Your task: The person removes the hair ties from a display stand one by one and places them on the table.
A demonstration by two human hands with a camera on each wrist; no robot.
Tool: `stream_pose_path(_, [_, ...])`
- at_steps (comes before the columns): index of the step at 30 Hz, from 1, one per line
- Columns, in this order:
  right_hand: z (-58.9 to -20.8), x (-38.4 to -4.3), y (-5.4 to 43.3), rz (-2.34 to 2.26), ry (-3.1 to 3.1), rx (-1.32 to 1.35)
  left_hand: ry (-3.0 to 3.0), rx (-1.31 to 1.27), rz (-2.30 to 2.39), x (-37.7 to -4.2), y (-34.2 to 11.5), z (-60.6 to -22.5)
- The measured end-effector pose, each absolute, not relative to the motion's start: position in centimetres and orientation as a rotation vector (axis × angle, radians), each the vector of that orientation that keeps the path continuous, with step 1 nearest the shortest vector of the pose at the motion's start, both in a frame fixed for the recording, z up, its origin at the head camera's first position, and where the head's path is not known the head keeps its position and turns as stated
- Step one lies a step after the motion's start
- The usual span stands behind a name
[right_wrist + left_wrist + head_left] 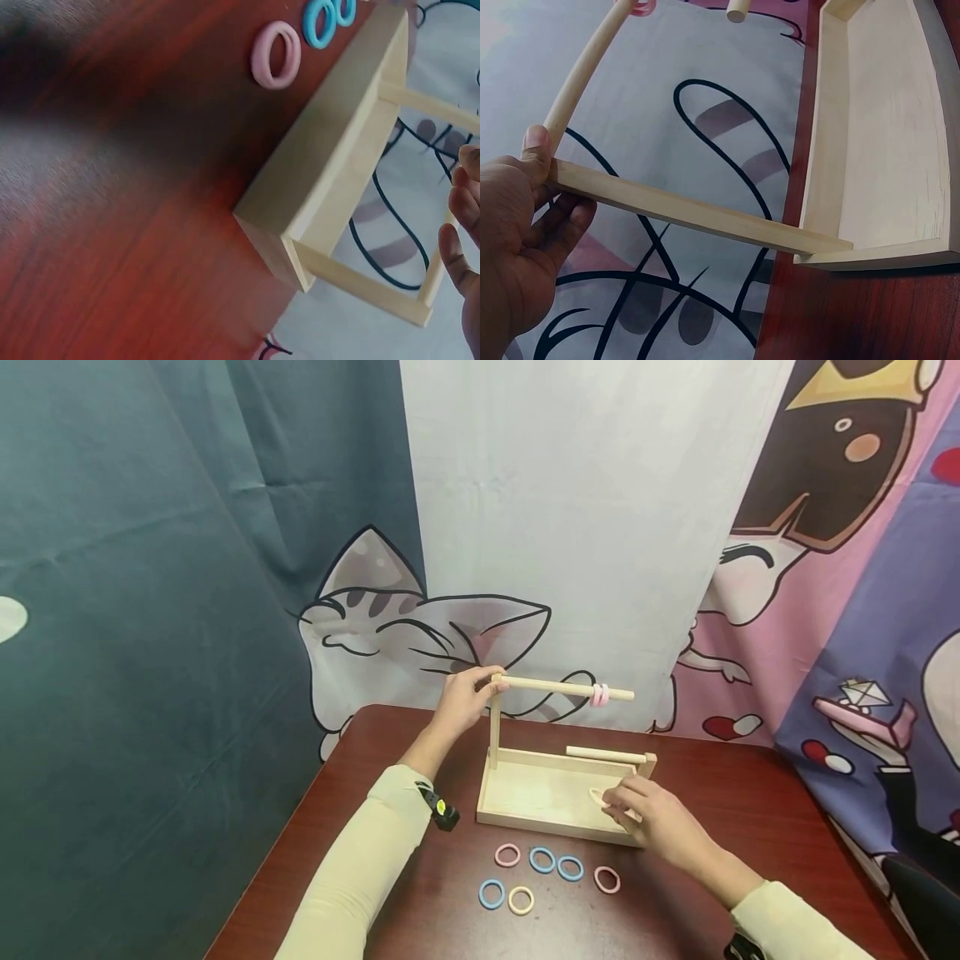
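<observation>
My left hand [463, 700] grips the top corner of a wooden stand, where an upright post [495, 727] meets the upper rod [551, 685]. In the left wrist view, its thumb lies by the rod and its fingers are under the corner. Pink rings [600, 696] hang near the rod's free end. Over the right part of the stand's tray [540, 787], my right hand [654, 820] pinches a cream ring [595, 793] between thumb and fingers. That ring is not visible in the right wrist view, where only the fingertips [453, 244] show at the edge.
A lower rod [607, 755] on a short post stands at the tray's right. In front of the tray lie pink rings [497, 857], blue rings [532, 860] and another cream ring [511, 902] on the dark red table [420, 893]. A printed curtain [600, 527] hangs behind.
</observation>
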State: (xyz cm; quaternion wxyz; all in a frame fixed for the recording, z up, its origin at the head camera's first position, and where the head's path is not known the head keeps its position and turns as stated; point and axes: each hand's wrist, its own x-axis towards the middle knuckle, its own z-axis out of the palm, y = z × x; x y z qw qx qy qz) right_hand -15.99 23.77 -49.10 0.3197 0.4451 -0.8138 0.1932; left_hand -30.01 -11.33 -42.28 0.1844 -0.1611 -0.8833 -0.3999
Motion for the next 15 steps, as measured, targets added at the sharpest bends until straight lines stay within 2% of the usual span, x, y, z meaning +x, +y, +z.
stream_pose_path(15, [-52.8, -12.2, 21.7, 0.452, -2.246, 1.350, -2.513, -0.444, -1.109, -29.9, -11.3, -42.2])
